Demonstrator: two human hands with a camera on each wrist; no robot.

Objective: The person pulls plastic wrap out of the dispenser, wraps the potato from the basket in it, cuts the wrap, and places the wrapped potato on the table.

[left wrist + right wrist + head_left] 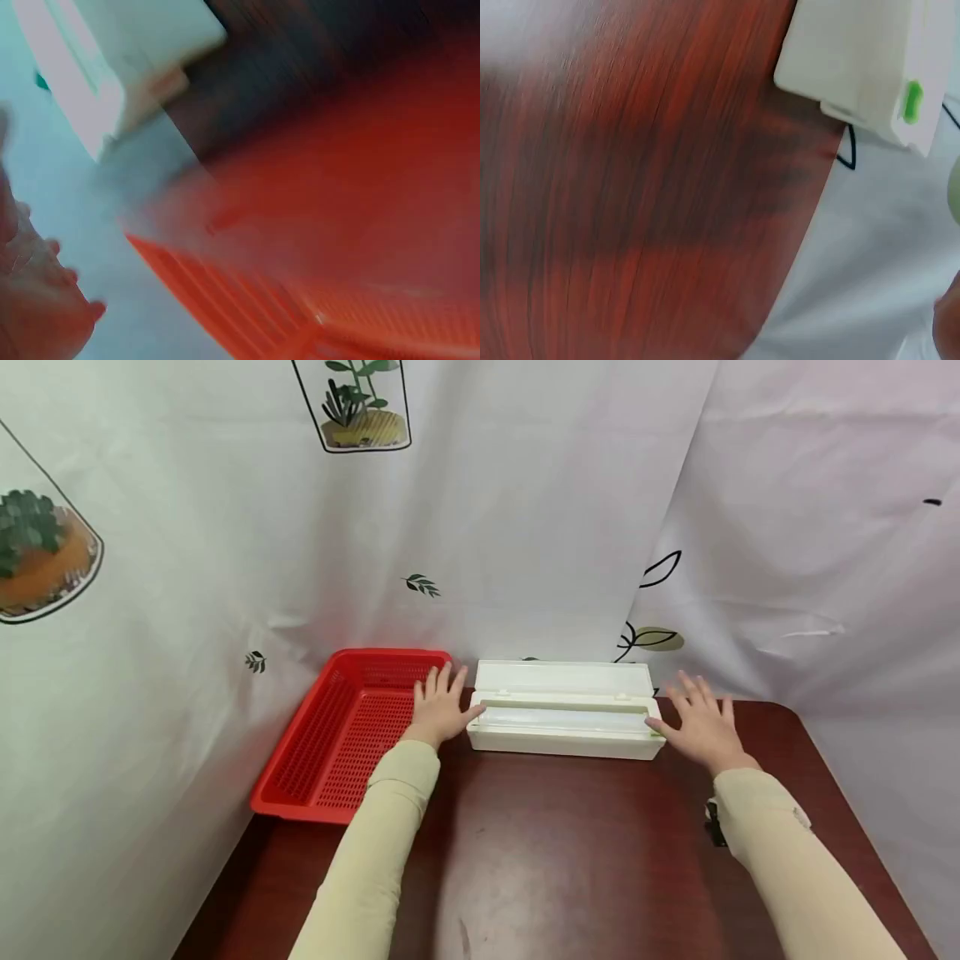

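At the back of the table lies a long white dispenser box (566,743), its lid (562,677) tipped back toward the wall. Inside it is a pale roll (562,719) that looks like plastic wrap. My left hand (438,708) hovers at the box's left end, fingers spread and thumb over the corner. At the right end is my right hand (702,727), fingers spread too, its thumb near a small green part (913,102) on the box. Whether either thumb touches the box I cannot tell. Neither hand holds anything.
A red plastic basket (273,777) with slotted sides stands on the left of the dark red-brown table (555,852), partly behind my left forearm. White printed cloth (525,527) hangs behind and beside the table. A small black object (715,823) shows beside my right sleeve.
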